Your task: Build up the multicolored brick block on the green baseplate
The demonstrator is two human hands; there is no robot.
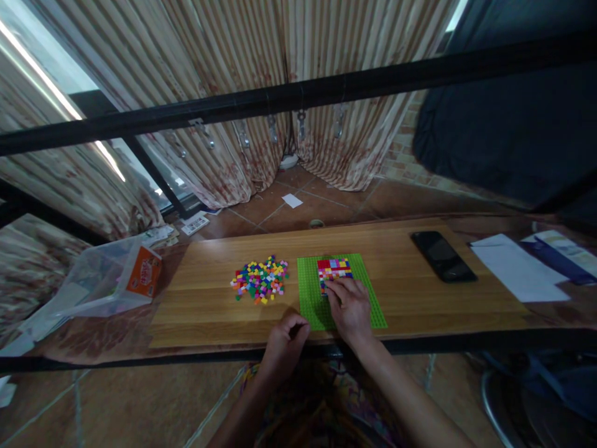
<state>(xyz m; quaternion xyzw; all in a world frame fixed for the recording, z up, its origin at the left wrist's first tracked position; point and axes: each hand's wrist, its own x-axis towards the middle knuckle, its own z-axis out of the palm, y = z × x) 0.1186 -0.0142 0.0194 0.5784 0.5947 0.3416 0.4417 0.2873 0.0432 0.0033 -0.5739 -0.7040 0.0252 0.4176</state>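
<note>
A green studded baseplate (314, 314) lies on the wooden board, with a patch of small colourful bricks (333, 266) built on its upper middle. My right hand (351, 305) is over the plate, fingers pinched together with the tips on the lower part of that patch. Whatever they may hold is hidden beneath them. Curled at the board's front edge, just left of the plate's near corner, is my left hand (286, 339). Its thumb and fingers are closed, and I cannot see what is inside. A loose pile of tiny multicoloured bricks (262, 280) lies left of the plate.
The wooden board (200, 311) rests on a table. A black phone (443, 255) lies at its right, with white papers (517, 267) beyond. A clear plastic box (105, 274) with an orange label stands at the left. A dark metal bar (261, 99) crosses behind, before striped curtains.
</note>
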